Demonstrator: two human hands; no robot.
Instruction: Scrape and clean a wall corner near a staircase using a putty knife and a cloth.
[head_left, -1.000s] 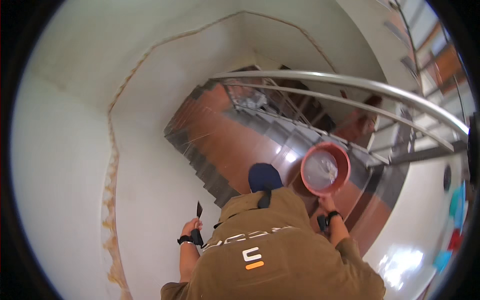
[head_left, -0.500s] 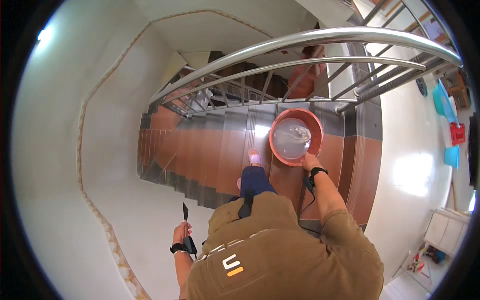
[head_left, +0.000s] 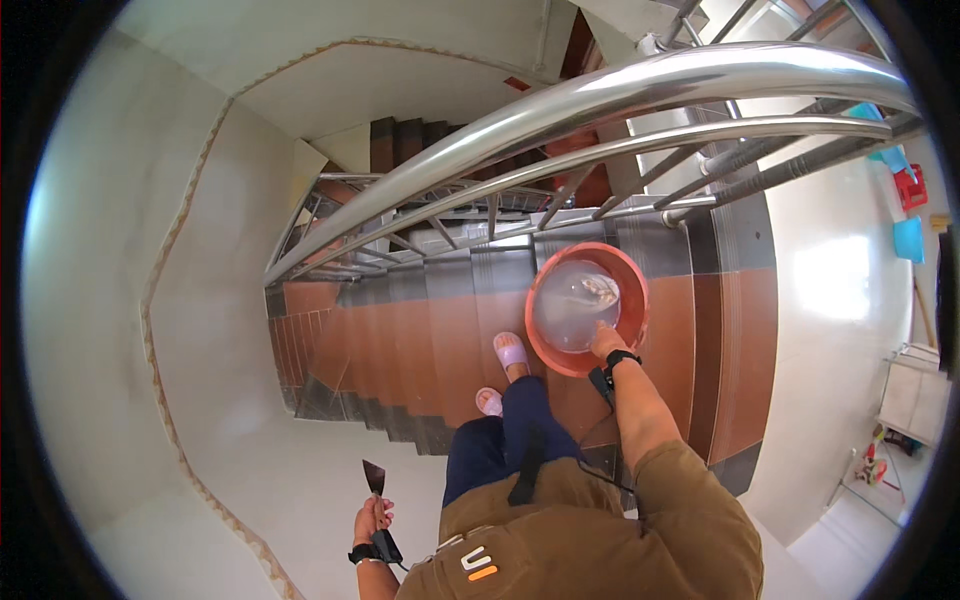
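Observation:
My left hand [head_left: 369, 519], low on the left, is closed round the handle of a scraper [head_left: 374, 478] with a flat dark blade pointing up and away. My right hand [head_left: 606, 341] grips the near rim of a round orange-red basin [head_left: 637, 335], its fingers over the edge. Cloudy greyish water [head_left: 561, 309] lies in the basin. A pale, crumpled thing like a cloth [head_left: 601, 290] shows at the water's far right; its kind is not clear. Whether the basin rests on a stair or hangs just above it, I cannot tell.
Brown-and-black tiled stairs [head_left: 405, 335] run down to the left, under my feet in pink slippers [head_left: 510, 350]. A shiny metal handrail [head_left: 600, 95] curves along the far side. A white wall [head_left: 220, 300] stands left. Blue tubs [head_left: 908, 240] and a red container [head_left: 910, 188] are far right.
The basin now looks slightly lower in view, with my right hand still on its rim. My left hand with the scraper is lower too, and more of my legs and both slippers show.

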